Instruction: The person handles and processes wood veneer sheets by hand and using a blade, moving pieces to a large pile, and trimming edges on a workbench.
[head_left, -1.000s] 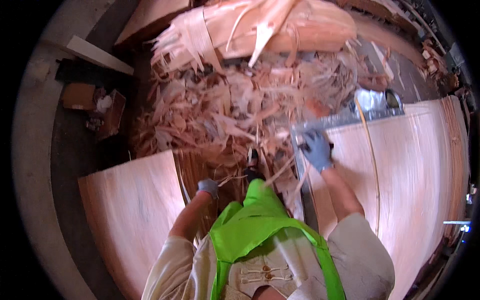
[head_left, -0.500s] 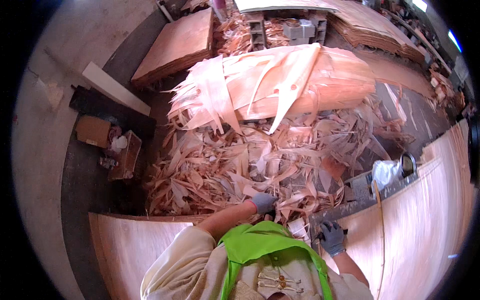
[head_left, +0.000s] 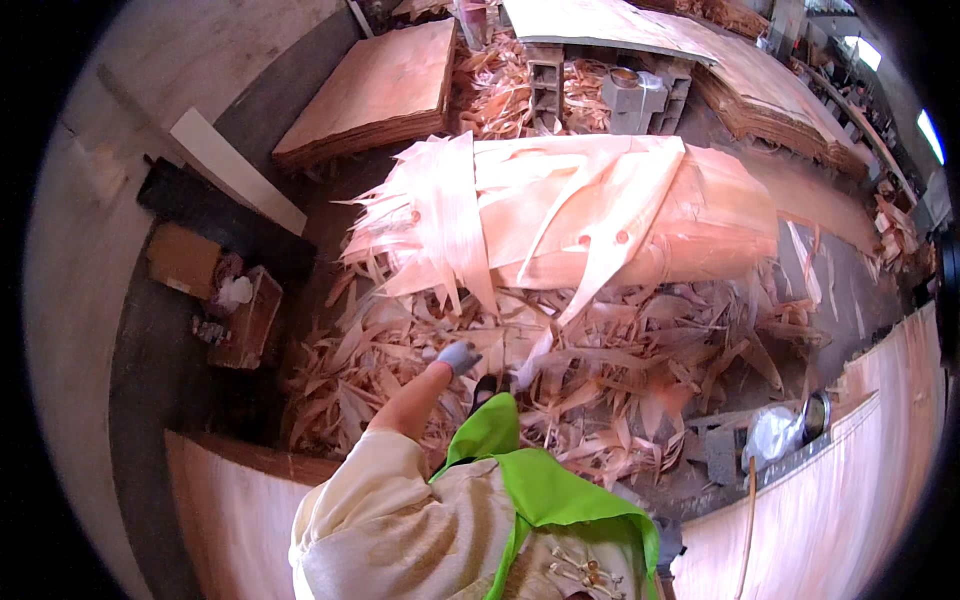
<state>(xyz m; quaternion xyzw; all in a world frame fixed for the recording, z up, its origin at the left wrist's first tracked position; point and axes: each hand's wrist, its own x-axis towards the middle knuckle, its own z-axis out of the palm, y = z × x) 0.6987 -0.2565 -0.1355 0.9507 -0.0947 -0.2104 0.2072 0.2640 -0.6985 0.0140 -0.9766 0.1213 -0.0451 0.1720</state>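
Observation:
My left hand [head_left: 459, 357], in a grey glove, hangs over the loose wood veneer scraps [head_left: 350, 385], its fingers loosely apart with nothing visible in them. A dark shoe [head_left: 484, 392] shows just below it. Low in the view, my right hand [head_left: 668, 541], in a dark grey glove, is mostly hidden behind the green apron [head_left: 580, 485]. It is close to the edge of the veneer stack [head_left: 800, 515] on the right; its fingers cannot be made out. Ahead lies a large heap of veneer sheets [head_left: 560, 215] with torn strips draped over it.
A second veneer stack [head_left: 235, 490] is at the lower left. On the right ledge are a clear plastic bag [head_left: 772, 437], a round tin [head_left: 816, 414] and a thin stick [head_left: 748, 530]. Cardboard boxes [head_left: 183, 258] stand left. Further stacks [head_left: 370, 85] and concrete blocks [head_left: 635, 100] are behind.
The view has shifted and my body has turned forward. My left hand has moved left and farther out over the scraps. My right hand has dropped back from the right stack's edge, behind the apron.

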